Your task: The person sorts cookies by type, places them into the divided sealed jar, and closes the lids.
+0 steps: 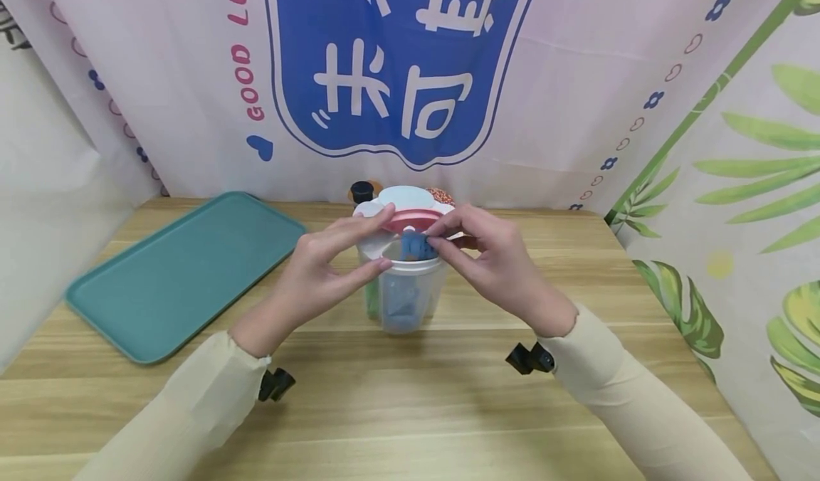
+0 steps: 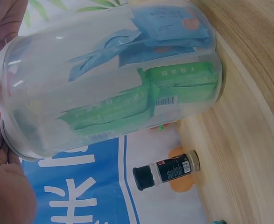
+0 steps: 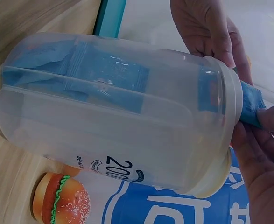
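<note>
A clear lidded storage container (image 1: 403,310) with separate compartments stands upright on the table. My right hand (image 1: 493,260) pinches a small blue packet (image 1: 415,247) between thumb and fingers, partway through the opening under the white rim. Stretched out at the other side of the lid, my left hand (image 1: 320,260) touches the rim with its thumb, its fingers along the top near a red flap (image 1: 413,219). More blue packets (image 3: 111,74) lie low in one compartment in the right wrist view. Green packets (image 2: 183,79) fill another compartment in the left wrist view.
A teal tray (image 1: 186,275) lies on the left of the wooden table (image 1: 410,410). Behind the container are a black-capped seasoning bottle (image 2: 167,170) and a toy hamburger (image 3: 59,198). A printed curtain (image 1: 576,111) hangs along the table's back edge.
</note>
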`<state>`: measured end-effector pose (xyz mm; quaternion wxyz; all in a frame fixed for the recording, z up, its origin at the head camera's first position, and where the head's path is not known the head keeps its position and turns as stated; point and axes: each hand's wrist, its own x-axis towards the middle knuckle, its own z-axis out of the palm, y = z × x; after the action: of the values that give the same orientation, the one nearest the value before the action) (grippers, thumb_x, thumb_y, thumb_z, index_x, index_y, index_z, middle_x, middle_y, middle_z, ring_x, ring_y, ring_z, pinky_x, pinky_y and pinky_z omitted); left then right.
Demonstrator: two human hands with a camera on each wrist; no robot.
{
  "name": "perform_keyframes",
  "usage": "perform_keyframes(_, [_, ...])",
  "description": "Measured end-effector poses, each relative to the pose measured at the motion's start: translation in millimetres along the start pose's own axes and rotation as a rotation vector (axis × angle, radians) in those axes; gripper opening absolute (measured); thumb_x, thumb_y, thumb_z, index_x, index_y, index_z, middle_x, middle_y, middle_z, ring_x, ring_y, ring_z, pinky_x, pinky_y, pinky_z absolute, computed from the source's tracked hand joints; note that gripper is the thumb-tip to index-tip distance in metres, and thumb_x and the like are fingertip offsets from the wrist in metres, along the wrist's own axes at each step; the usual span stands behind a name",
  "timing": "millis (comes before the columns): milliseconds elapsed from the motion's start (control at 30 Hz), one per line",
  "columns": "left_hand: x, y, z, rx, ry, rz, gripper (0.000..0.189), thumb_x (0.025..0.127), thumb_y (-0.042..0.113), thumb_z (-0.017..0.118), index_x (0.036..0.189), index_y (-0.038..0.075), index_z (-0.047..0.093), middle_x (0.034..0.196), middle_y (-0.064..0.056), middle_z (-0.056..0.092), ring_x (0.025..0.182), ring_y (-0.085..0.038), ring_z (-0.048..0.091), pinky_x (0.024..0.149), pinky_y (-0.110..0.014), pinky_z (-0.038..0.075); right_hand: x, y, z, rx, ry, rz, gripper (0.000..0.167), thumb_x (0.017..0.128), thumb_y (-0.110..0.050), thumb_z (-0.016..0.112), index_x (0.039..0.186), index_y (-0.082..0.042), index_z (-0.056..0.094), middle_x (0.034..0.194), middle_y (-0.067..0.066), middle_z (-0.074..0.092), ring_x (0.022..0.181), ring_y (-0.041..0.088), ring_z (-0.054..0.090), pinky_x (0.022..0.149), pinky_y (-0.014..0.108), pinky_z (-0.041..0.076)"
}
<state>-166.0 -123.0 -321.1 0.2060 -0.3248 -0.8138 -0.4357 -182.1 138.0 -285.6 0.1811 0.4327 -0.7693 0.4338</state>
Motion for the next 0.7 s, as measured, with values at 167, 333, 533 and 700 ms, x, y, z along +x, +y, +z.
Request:
perform_keyframes(167, [0.2, -0.7, 1.5, 0.007, 0.006, 0.004, 0.066, 0.089, 0.008, 0.084, 0.150, 0.016, 0.059, 0.143, -0.008, 0.068, 0.135, -0.029, 0.065, 0.127, -0.051, 0.039, -0.5, 1.6, -1.6, -0.001, -0.065, 0.012, 0.017, 0.091, 0.006, 0.076, 0.106, 0.000, 0.073, 0.103, 0.011, 0.078, 0.094, 0.021, 0.076, 0.085, 0.024, 0.066])
perform_keyframes(333, [0.5, -0.9, 1.2, 0.005, 0.013, 0.011, 0.066, 0.089, 0.007, 0.084, 0.149, 0.015, 0.059, 0.143, -0.009, 0.069, 0.134, -0.030, 0.066, 0.127, -0.051, 0.039, 2.1, 0.7, -4.0, 0.008, -0.127, -0.007, 0.016, 0.091, 0.005, 0.076, 0.106, -0.002, 0.075, 0.103, 0.009, 0.079, 0.095, 0.017, 0.076, 0.086, 0.024, 0.066])
perform_keyframes(533, [-1.0, -0.3, 1.0, 0.009, 0.004, 0.011, 0.066, 0.089, 0.009, 0.084, 0.150, 0.017, 0.059, 0.144, -0.007, 0.068, 0.136, -0.028, 0.065, 0.128, -0.049, 0.039, 2.7, -3.2, -4.8, -0.041, -0.209, -0.028, 0.014, 0.094, 0.003, 0.074, 0.106, -0.003, 0.075, 0.104, 0.006, 0.079, 0.092, 0.013, 0.074, 0.085, 0.023, 0.065])
perform_keyframes(700, [-0.2, -0.4, 1.5, 0.011, 0.013, 0.028, 0.066, 0.089, 0.008, 0.084, 0.149, 0.016, 0.059, 0.144, -0.007, 0.068, 0.136, -0.028, 0.065, 0.127, -0.049, 0.040, 2.2, -4.5, -5.6, -0.092, -0.237, -0.036, 0.017, 0.094, 0.002, 0.074, 0.110, -0.004, 0.076, 0.107, 0.006, 0.079, 0.097, 0.014, 0.075, 0.089, 0.024, 0.065])
